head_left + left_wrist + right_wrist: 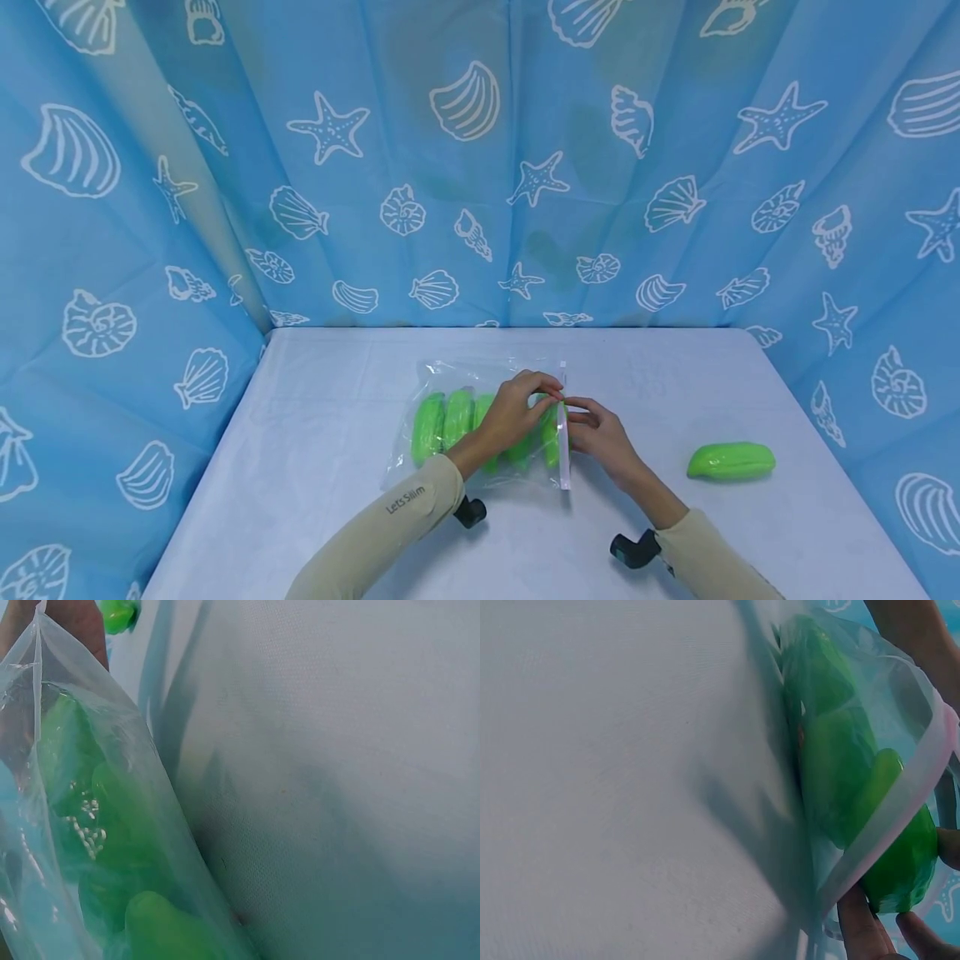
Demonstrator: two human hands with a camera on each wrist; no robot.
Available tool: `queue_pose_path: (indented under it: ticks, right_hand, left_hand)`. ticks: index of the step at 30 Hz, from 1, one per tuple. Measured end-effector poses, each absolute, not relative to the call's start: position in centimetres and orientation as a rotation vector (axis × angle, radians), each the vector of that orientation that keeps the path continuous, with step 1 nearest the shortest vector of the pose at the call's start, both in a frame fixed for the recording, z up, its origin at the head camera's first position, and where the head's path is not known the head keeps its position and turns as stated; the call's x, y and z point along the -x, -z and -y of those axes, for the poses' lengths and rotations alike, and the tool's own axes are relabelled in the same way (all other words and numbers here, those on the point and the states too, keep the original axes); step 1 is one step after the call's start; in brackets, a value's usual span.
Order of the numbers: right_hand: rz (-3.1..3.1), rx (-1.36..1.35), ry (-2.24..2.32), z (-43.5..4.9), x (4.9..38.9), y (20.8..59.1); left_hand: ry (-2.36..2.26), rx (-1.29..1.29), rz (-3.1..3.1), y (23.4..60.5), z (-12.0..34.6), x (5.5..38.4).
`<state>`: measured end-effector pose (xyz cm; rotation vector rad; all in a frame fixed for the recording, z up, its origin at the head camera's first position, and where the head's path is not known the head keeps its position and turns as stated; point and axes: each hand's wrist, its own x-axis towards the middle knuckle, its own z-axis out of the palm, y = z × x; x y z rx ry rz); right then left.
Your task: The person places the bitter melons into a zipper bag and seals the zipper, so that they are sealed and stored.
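A clear zip bag (540, 479) lies on the table with several green bananas (428, 429) side by side in it. Its mouth, edged by a pale strip (900, 817), faces right. My left hand (513, 410) reaches over the bag and pinches the upper part of that edge. At the mouth my right hand (606, 440) holds the end of another green banana (906, 862), most of which is inside the bag. In the right wrist view, fingertips (861, 926) press against its end. The left wrist view shows the bag's side, with blurred green shapes behind the plastic.
One loose green banana (731, 461) lies on the white table (645, 367), right of my right hand. A blue curtain (480, 183) with white shells and starfish closes off the back and both sides. Dark wrist cameras (635, 550) hang below both forearms.
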<state>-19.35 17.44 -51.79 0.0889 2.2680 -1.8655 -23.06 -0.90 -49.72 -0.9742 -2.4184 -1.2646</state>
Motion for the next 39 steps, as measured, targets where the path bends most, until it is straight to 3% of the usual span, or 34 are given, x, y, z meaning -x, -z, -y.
queue_pose_path:
  ticks: [20,39]
  right_hand:
    - [-2.314,-0.079,1.841,-16.9,19.4,52.9]
    - [-2.653,-0.017,1.541,-15.8,19.6,52.9]
  left_hand:
    - [1.275,0.988,2.41,49.7,0.7,23.0]
    - [1.278,1.0,2.409,49.6,0.8,22.9]
